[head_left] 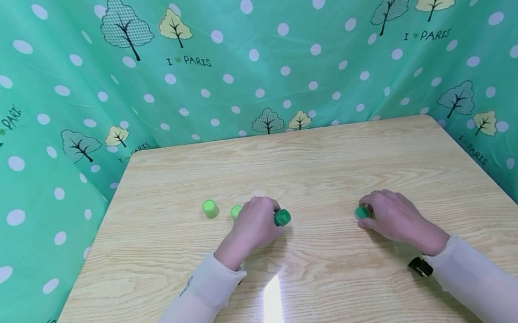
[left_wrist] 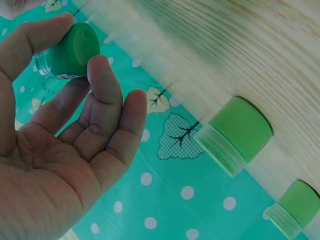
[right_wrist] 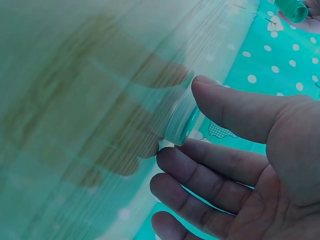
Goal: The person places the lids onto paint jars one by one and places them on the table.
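My left hand [head_left: 257, 222] holds a small dark green jar [head_left: 282, 217] tilted on its side, its round mouth facing right in the head view. Thumb and fingertips pinch the jar [left_wrist: 75, 50] in the left wrist view, where some white lettering shows on it. Over on the right, my right hand [head_left: 392, 216] pinches a small round lid [head_left: 362, 213] down at the tabletop. That lid [right_wrist: 182, 120] looks clear and ribbed around its side in the right wrist view. Just beyond the left hand is a light green jar [head_left: 237, 211], partly hidden by the hand.
Another light green jar [head_left: 210, 208] stands farther left on the wooden table [head_left: 348, 289]. In the left wrist view, both light green jars have clear ribbed lids. A green dotted cloth [head_left: 286, 64] hangs behind and along both sides of the table.
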Demonstrator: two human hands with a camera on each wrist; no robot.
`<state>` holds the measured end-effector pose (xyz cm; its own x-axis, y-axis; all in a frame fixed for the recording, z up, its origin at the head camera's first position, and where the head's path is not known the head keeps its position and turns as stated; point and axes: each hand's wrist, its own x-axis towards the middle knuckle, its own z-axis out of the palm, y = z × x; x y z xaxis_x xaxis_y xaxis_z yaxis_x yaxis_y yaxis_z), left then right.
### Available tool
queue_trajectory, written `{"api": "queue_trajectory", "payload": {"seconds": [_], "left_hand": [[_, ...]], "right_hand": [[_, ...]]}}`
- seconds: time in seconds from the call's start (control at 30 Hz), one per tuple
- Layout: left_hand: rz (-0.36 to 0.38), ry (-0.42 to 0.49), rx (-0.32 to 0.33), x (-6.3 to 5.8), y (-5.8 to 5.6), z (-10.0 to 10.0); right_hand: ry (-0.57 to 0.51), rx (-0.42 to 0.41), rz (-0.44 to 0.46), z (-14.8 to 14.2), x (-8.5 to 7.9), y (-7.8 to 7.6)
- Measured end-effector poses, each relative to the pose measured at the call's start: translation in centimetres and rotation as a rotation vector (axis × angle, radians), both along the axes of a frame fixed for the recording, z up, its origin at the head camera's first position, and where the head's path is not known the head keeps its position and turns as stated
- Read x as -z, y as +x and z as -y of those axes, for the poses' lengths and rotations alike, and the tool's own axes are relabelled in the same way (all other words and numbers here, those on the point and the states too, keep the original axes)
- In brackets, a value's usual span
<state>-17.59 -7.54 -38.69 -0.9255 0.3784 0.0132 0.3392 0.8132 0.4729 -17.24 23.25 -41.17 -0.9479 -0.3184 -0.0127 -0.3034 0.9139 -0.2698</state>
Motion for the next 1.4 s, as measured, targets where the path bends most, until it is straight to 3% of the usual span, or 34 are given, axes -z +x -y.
{"api": "queue_trajectory", "payload": {"seconds": [0.8,1.4], "left_hand": [[-0.020,0.009,0.015,-0.1,0.6,-0.1],[-0.020,0.040,0.025,0.0,0.8,-0.3]], "right_hand": [[-0.026,0.017,-0.038,0.8,-1.0,0.3],[-0.129,0.013,-0.044,2.4,-2.0,0.9]]}}
